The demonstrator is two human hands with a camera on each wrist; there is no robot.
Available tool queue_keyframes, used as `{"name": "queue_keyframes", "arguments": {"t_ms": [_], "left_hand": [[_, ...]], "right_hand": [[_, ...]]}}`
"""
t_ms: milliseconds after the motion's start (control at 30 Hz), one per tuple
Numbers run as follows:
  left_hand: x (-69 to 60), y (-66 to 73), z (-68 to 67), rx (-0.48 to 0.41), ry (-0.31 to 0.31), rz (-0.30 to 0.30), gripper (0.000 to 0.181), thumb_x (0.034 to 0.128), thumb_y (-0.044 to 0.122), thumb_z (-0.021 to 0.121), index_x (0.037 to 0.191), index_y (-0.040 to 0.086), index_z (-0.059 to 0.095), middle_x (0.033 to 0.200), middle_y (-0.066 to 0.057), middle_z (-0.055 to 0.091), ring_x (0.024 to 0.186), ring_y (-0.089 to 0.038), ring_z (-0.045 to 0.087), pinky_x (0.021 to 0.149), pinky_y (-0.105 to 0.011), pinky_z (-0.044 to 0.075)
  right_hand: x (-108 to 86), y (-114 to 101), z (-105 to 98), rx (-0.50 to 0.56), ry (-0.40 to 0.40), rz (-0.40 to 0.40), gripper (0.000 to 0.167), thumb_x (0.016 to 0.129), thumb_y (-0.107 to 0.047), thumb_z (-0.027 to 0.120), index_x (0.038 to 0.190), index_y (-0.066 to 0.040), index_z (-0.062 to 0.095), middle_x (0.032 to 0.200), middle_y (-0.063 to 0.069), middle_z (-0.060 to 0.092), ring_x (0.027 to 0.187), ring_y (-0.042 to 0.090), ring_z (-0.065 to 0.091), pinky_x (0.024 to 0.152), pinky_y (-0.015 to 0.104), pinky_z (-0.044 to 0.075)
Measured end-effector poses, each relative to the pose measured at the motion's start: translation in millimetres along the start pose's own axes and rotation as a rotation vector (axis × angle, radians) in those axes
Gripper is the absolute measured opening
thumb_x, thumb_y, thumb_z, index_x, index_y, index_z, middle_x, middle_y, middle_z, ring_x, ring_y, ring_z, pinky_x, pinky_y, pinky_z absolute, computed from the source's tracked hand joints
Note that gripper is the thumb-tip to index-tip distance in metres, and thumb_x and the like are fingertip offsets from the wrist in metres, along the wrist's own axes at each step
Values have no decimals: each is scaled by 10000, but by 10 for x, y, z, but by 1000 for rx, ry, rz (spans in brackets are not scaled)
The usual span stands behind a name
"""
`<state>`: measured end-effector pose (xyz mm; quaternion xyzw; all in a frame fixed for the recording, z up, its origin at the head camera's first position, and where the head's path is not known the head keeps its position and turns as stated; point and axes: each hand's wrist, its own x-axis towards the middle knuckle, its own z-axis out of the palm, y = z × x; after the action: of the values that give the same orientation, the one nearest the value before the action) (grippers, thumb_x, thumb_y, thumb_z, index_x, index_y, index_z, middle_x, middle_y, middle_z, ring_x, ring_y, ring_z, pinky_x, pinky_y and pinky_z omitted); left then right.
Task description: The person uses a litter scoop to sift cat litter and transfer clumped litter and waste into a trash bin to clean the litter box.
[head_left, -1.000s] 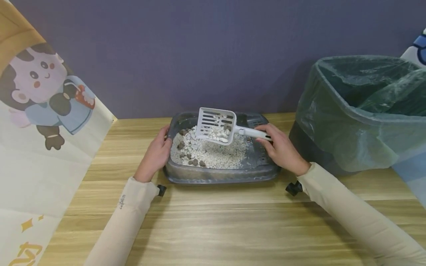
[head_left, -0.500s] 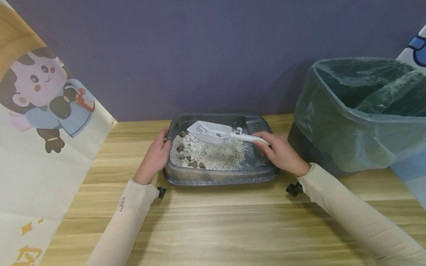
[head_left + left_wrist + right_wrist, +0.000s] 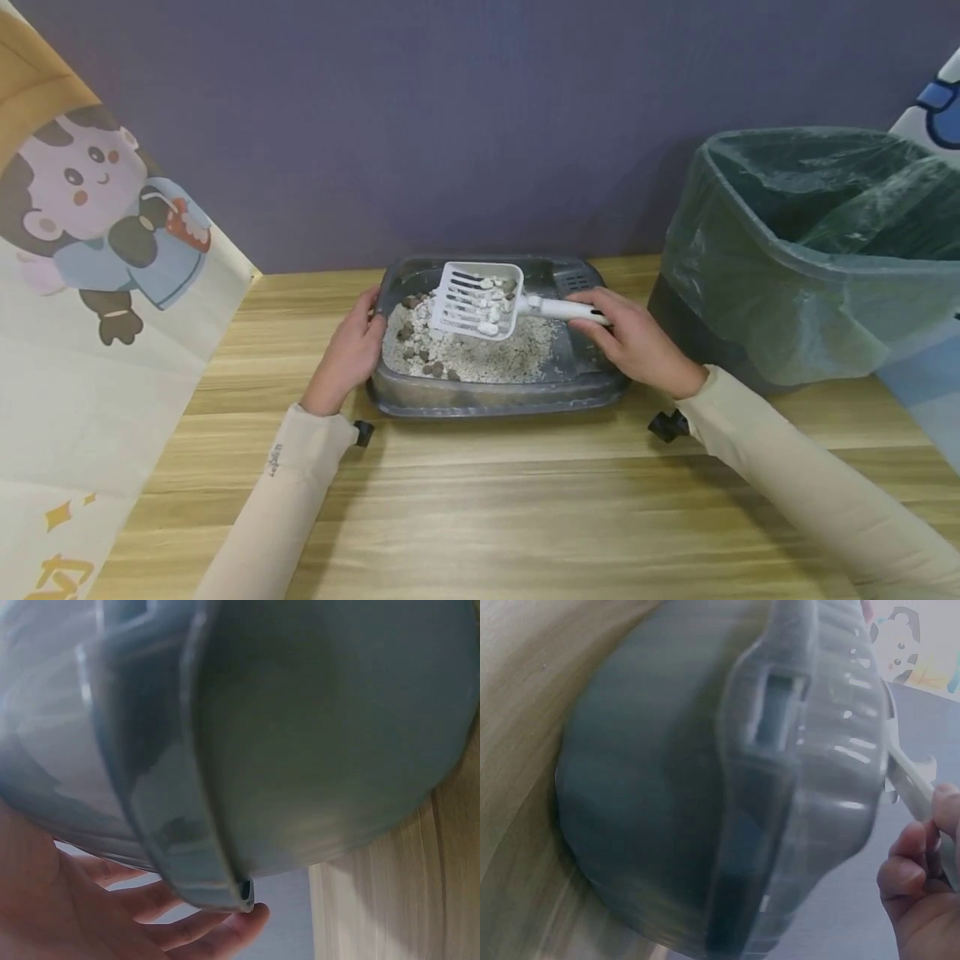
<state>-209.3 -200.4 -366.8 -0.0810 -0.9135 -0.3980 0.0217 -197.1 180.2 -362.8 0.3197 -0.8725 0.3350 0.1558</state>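
Aloft, white scoop (image 3: 527,306), handle (image 3: 561,309) in right grip (image 3: 637,343); litter (image 3: 491,360) underneath

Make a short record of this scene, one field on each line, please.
Left hand: holds left end of grey tray
Right hand: grips handle of white slotted scoop
Scoop position: above the tray, carrying whitish pieces
Tray contents: pale litter, brown clumps
Bin: right of tray, lined with translucent bag
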Motion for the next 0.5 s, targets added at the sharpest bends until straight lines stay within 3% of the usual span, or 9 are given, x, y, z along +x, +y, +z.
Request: {"name": "queue_keyframes", "arguments": {"t_ms": [333, 500], "left_hand": [[-4, -4, 6, 1, 4, 9, 504, 1016, 210, 282, 1498, 76, 220, 1464, -186, 345, 1267, -359, 410, 1023, -510, 346], [-6, 5, 2, 18, 4, 2, 505, 1018, 200, 281, 1502, 75, 206, 1456, -199, 354, 1266, -369, 407, 1023, -522, 340]], "right_hand": [[39, -211, -235, -67, -9, 4, 332, 925, -140, 609, 1244, -84, 541, 948, 6, 571, 574, 115, 407, 508, 286, 364], [88, -358, -426, -128, 5, -45, 338, 913, -106, 620, 1239, -61, 545, 979, 49, 603, 558, 107, 393, 493, 280, 352]]}}
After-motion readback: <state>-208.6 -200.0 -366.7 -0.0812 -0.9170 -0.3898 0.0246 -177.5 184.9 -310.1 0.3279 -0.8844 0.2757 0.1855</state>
